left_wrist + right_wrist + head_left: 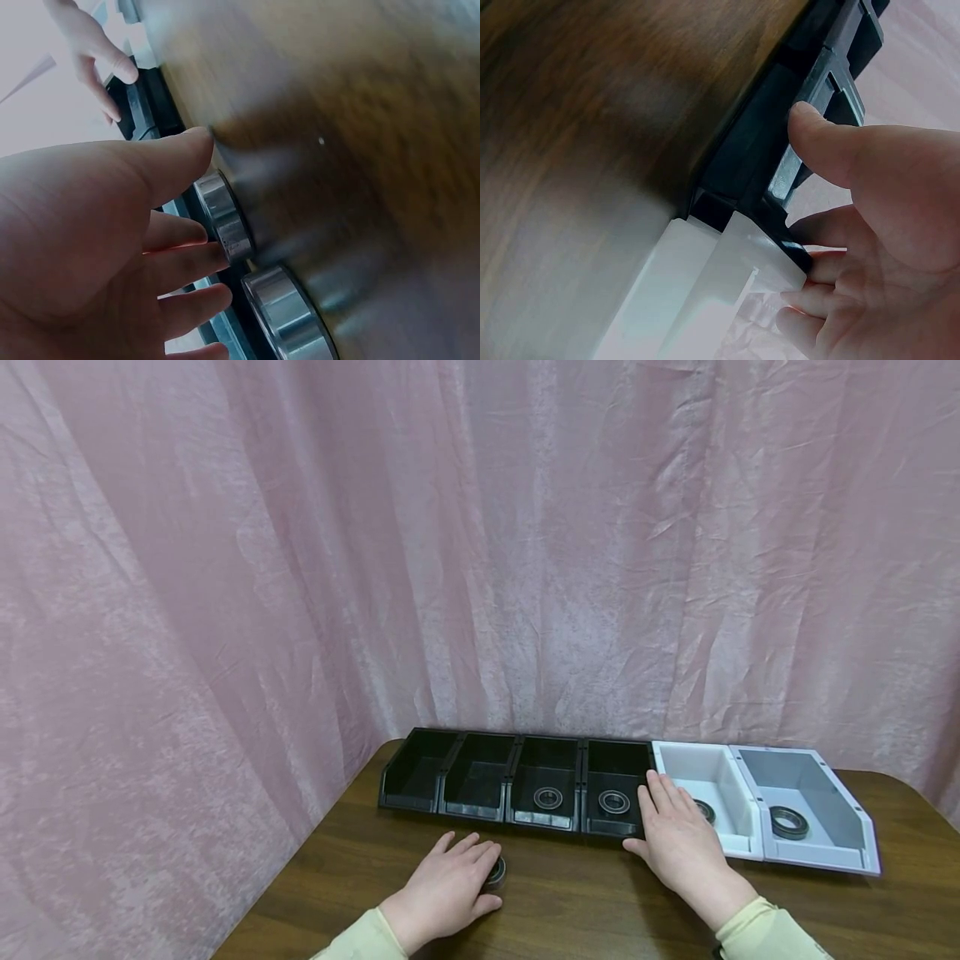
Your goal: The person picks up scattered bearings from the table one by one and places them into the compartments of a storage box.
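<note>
My left hand (447,887) hovers low over the wooden table with its fingers loosely extended. A steel ball bearing (496,870) shows partly from under its fingers. In the left wrist view, that hand's thumb and fingertips come right up to one bearing (223,217), and a second bearing (289,311) stands beside it. Over the border between a black bin (618,768) and a white bin (738,839) is my right hand (681,839), fingers straight, hiding part of both. Its thumb (817,139) overlaps the black bin's front lip in the right wrist view.
Several black bins stand in a row, joined by the white bin and a grey bin (855,827) at the right. Bearings lie in the third black bin (548,797), the fourth black one, the white and the grey. A pink curtain (525,543) hangs behind the table (570,893).
</note>
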`<state>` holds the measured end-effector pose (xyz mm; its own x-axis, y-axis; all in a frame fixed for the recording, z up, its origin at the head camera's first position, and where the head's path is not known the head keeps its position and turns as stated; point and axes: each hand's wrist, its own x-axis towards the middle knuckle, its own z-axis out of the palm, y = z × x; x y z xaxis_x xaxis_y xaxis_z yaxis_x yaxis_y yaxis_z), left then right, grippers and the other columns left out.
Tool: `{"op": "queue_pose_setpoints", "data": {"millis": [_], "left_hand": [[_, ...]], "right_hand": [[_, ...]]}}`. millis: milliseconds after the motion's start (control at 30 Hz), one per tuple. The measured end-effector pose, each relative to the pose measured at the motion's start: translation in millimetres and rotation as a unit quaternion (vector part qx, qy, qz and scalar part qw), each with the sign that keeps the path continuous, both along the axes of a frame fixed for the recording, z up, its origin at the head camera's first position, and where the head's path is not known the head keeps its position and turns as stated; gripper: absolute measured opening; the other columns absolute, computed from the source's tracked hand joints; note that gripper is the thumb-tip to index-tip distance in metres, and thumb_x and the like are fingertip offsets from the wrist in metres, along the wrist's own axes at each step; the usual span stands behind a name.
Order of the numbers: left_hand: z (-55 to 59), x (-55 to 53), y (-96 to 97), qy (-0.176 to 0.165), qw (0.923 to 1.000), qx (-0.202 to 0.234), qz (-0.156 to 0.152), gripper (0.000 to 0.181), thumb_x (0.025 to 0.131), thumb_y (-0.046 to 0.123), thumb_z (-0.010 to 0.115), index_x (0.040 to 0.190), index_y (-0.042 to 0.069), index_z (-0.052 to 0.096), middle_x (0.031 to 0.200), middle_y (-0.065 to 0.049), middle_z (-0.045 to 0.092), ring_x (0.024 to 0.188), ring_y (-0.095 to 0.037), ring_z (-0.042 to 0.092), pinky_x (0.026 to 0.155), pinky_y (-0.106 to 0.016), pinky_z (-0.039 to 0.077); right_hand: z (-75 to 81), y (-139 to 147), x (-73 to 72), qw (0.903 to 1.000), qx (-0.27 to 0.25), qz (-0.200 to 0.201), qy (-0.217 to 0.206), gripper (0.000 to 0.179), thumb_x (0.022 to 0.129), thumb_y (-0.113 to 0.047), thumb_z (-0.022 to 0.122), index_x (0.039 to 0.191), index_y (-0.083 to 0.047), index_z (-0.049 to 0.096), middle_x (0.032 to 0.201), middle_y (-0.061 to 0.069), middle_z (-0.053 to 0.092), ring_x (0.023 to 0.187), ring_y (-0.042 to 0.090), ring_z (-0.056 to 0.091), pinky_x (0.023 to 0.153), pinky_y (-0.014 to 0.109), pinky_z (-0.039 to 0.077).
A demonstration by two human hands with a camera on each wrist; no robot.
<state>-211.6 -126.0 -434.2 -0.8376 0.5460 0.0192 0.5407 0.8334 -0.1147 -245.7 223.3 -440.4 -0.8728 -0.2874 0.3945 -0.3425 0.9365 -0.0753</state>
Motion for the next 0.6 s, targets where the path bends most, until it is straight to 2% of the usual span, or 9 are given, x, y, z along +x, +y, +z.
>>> {"op": "queue_pose_setpoints", "data": {"millis": [267,600], "left_hand": [[1.1,-2.1,-2.1,0.011,0.9999,0.005,0.001,0.063,0.099,0.050,0.081,0.149,0.013,0.068,0.147,0.001,0.070,0.143,-0.030,0.062,0.119,-0.061,0.045],[-2.9,-5.1,-5.7,0.038,0.9993,0.006,-0.006,0.053,0.099,0.045,0.083,0.141,0.014,0.073,0.138,0.002,0.075,0.136,-0.030,0.067,0.115,-0.061,0.049]], "right_hand": [[-1.4,-0.4,-0.4,1.0000,-0.003,0.003,0.003,0.083,0.089,-0.036,0.092,0.145,0.016,0.060,0.160,0.039,0.046,0.150,0.055,0.045,0.124,0.064,0.038],[-2.1,-0.2,0.0,1.0000,0.001,0.001,0.005,0.083,0.089,-0.037,0.093,0.144,0.016,0.060,0.160,0.039,0.047,0.150,0.055,0.045,0.123,0.064,0.038]]}}
